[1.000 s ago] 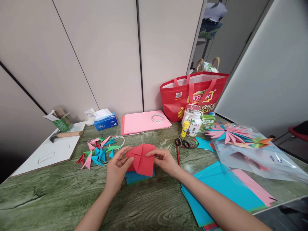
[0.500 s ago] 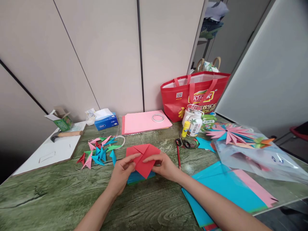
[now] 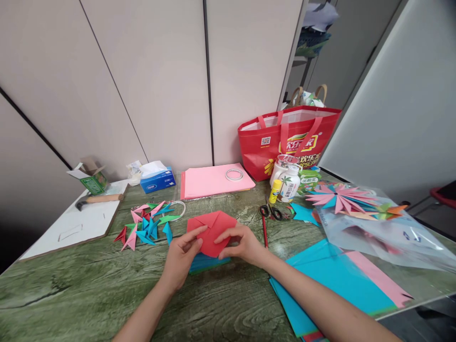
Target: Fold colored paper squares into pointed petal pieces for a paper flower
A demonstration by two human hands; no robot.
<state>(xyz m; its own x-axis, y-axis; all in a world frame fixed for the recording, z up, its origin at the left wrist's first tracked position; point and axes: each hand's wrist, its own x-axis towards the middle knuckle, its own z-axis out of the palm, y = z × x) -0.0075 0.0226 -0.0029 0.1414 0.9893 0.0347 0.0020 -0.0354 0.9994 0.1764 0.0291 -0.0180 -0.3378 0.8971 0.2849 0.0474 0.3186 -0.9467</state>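
Note:
A partly folded red paper (image 3: 213, 232) is held just above a small stack of blue sheets (image 3: 206, 262) on the green wood-grain table (image 3: 89, 294). My left hand (image 3: 181, 256) pinches its left side, thumb on top. Gripping its right side is my right hand (image 3: 242, 244), with the fingers curled over the lower corner. To the left lies a heap of several folded paper points (image 3: 146, 225) in pink, blue, red and green.
Pink paper sheets (image 3: 210, 181) with a tape roll (image 3: 233, 174) lie behind. Scissors (image 3: 270, 211), a red pencil (image 3: 264, 232), a glue stick (image 3: 274, 191) and a white bottle (image 3: 289, 183) stand right of centre. A red bag (image 3: 285, 137), paper flower (image 3: 338, 197), blue sheets (image 3: 331, 280), tissue box (image 3: 156, 179) and hammer (image 3: 98, 199) surround them.
The red paper has been folded smaller: its lower corner is now tucked up under my fingers. Both hands stayed on it and shifted slightly.

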